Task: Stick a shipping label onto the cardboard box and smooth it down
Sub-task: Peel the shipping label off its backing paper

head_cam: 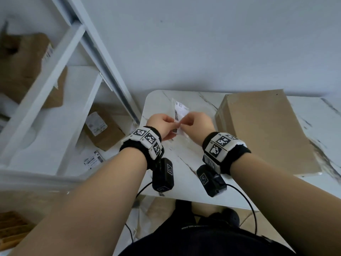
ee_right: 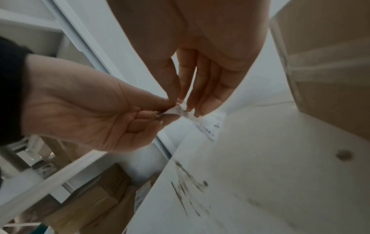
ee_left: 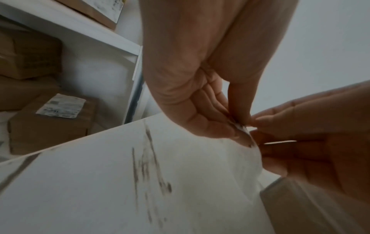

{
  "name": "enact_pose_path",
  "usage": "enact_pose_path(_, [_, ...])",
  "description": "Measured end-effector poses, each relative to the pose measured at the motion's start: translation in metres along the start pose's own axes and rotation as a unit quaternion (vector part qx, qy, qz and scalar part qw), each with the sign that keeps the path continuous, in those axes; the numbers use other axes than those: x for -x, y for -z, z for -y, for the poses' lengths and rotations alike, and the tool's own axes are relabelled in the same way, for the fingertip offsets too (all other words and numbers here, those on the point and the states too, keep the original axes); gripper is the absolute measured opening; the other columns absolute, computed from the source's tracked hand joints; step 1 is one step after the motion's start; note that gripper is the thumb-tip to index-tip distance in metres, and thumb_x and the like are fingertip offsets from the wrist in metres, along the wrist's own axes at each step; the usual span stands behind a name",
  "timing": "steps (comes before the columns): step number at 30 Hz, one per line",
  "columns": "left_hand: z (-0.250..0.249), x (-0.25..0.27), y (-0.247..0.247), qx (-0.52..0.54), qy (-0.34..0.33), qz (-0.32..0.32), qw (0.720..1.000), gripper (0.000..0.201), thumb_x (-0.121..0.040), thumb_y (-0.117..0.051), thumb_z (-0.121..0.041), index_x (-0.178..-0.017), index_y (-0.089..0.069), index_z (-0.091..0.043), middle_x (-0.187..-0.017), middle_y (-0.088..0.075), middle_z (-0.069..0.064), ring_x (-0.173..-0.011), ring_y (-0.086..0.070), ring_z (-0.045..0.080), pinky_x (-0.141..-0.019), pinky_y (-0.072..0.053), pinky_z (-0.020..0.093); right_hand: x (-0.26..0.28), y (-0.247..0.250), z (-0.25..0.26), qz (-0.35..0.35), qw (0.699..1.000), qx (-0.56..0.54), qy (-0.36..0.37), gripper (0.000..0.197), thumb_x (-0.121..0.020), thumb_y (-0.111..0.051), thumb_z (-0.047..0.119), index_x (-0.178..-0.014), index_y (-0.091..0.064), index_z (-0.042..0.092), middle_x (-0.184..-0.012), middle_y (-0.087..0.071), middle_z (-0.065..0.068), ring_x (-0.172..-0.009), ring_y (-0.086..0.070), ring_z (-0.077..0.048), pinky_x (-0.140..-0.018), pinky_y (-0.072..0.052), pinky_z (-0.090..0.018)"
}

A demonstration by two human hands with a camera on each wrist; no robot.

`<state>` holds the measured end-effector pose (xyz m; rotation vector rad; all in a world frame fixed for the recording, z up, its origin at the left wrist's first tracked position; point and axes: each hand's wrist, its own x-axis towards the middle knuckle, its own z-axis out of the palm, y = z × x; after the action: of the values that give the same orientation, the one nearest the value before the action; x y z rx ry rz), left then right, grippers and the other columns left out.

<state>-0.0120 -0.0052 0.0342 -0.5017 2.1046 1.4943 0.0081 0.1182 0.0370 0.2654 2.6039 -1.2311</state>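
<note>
A white shipping label (head_cam: 180, 112) with a barcode is held above the marble table, to the left of the plain brown cardboard box (head_cam: 265, 132). My left hand (head_cam: 162, 124) pinches the label's near corner between thumb and curled fingers. My right hand (head_cam: 195, 122) pinches the same corner from the other side with thumb and fingertips. In the right wrist view the label (ee_right: 208, 125) hangs from both pinches, next to the left hand (ee_right: 96, 114). In the left wrist view my left hand (ee_left: 216, 123) meets the right hand (ee_left: 312, 142) at the label edge (ee_left: 245, 129).
The white marble table (head_cam: 184, 163) has its left edge by a white shelf unit (head_cam: 55, 100) holding several labelled cardboard boxes (head_cam: 103, 126). A white wall stands behind the table. Cables hang from the wrist cameras over the table's front edge.
</note>
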Motion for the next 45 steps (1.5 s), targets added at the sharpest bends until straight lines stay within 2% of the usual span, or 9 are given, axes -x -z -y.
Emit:
enact_pose_path(3, [-0.020, 0.008, 0.000, 0.054, -0.028, -0.004, 0.998, 0.010, -0.086, -0.066, -0.010, -0.094, -0.061, -0.008, -0.076, -0.061, 0.005, -0.066, -0.060, 0.012, -0.058, -0.056, 0.016, 0.003, 0.017, 0.011, -0.032, 0.998, -0.040, 0.040, 0.016, -0.082, -0.064, 0.015, -0.096, -0.070, 0.010, -0.101, -0.074, -0.008, -0.097, -0.067, -0.022, -0.090, -0.053, -0.034])
enact_pose_path(5, [-0.033, 0.014, -0.001, 0.110, -0.039, 0.009, 0.993, 0.027, -0.087, -0.062, -0.003, -0.114, -0.057, -0.004, -0.078, -0.061, 0.006, -0.066, -0.060, 0.012, -0.055, -0.055, 0.013, 0.005, 0.027, 0.015, -0.054, 0.996, -0.050, 0.054, 0.016, -0.081, -0.066, 0.015, -0.095, -0.071, 0.010, -0.099, -0.074, -0.008, -0.095, -0.068, -0.021, -0.089, -0.054, -0.032])
enact_pose_path(8, [-0.049, 0.025, -0.002, 0.157, -0.067, 0.043, 0.984, 0.034, -0.089, -0.054, 0.008, -0.121, -0.056, -0.001, -0.080, -0.063, 0.007, -0.069, -0.061, 0.013, -0.060, -0.056, 0.013, 0.008, 0.040, 0.019, -0.090, 0.992, -0.061, 0.067, 0.016, -0.080, -0.069, 0.016, -0.095, -0.073, 0.010, -0.098, -0.075, -0.006, -0.092, -0.069, -0.019, -0.087, -0.052, -0.028])
enact_pose_path(13, [-0.060, 0.036, -0.006, 0.178, -0.119, 0.059, 0.975, 0.035, -0.085, -0.056, 0.011, -0.118, -0.059, -0.001, -0.090, -0.067, 0.008, -0.078, -0.064, 0.015, -0.067, -0.058, 0.015, 0.016, 0.061, 0.021, -0.115, 0.986, -0.069, 0.094, 0.023, -0.080, -0.070, 0.015, -0.102, -0.072, 0.009, -0.101, -0.074, -0.006, -0.079, -0.060, -0.010, -0.081, -0.048, -0.021])
enact_pose_path(17, [-0.064, 0.046, -0.012, 0.179, -0.123, 0.054, 0.975, 0.020, -0.085, -0.062, 0.002, -0.097, -0.067, -0.013, -0.086, -0.068, 0.001, -0.075, -0.064, 0.010, -0.070, -0.055, 0.017, 0.024, 0.071, 0.021, -0.121, 0.983, -0.084, 0.105, 0.022, -0.081, -0.069, 0.013, -0.102, -0.071, 0.008, -0.100, -0.074, -0.007, -0.078, -0.060, -0.010, -0.081, -0.048, -0.021])
enact_pose_path(26, [-0.069, 0.064, -0.028, 0.206, -0.128, 0.026, 0.970, 0.011, -0.084, -0.067, -0.005, -0.085, -0.066, -0.017, -0.084, -0.068, 0.002, -0.074, -0.064, 0.011, -0.068, -0.055, 0.016, 0.040, 0.088, 0.018, -0.115, 0.981, -0.090, 0.129, 0.019, -0.085, -0.065, 0.014, -0.100, -0.074, 0.009, -0.099, -0.076, -0.007, -0.081, -0.061, -0.009, -0.082, -0.051, -0.022])
enact_pose_path(33, [-0.070, 0.076, -0.034, 0.227, -0.147, 0.025, 0.963, 0.016, -0.084, -0.064, 0.002, -0.089, -0.065, -0.014, -0.084, -0.070, 0.003, -0.074, -0.068, 0.011, -0.067, -0.059, 0.015, 0.049, 0.096, 0.014, -0.108, 0.980, -0.086, 0.142, 0.020, -0.085, -0.065, 0.015, -0.101, -0.075, 0.008, -0.099, -0.076, -0.010, -0.090, -0.069, -0.019, -0.085, -0.051, -0.027])
enact_pose_path(42, [-0.069, 0.085, -0.041, 0.203, -0.157, -0.013, 0.966, 0.015, -0.083, -0.067, -0.001, -0.081, -0.064, -0.015, -0.079, -0.069, 0.002, -0.072, -0.066, 0.010, -0.070, -0.057, 0.015, 0.050, 0.098, 0.011, -0.086, 0.981, -0.097, 0.141, 0.022, -0.082, -0.070, 0.021, -0.100, -0.075, 0.010, -0.095, -0.075, -0.008, -0.081, -0.064, -0.011, -0.076, -0.048, -0.020])
enact_pose_path(45, [-0.069, 0.084, -0.041, 0.195, -0.153, -0.021, 0.969, 0.010, -0.082, -0.070, -0.006, -0.084, -0.065, -0.015, -0.080, -0.069, 0.000, -0.070, -0.067, 0.007, -0.068, -0.056, 0.014, 0.049, 0.098, 0.011, -0.073, 0.980, -0.111, 0.145, 0.023, -0.083, -0.069, 0.021, -0.100, -0.074, 0.008, -0.094, -0.075, -0.011, -0.080, -0.065, -0.016, -0.077, -0.051, -0.024])
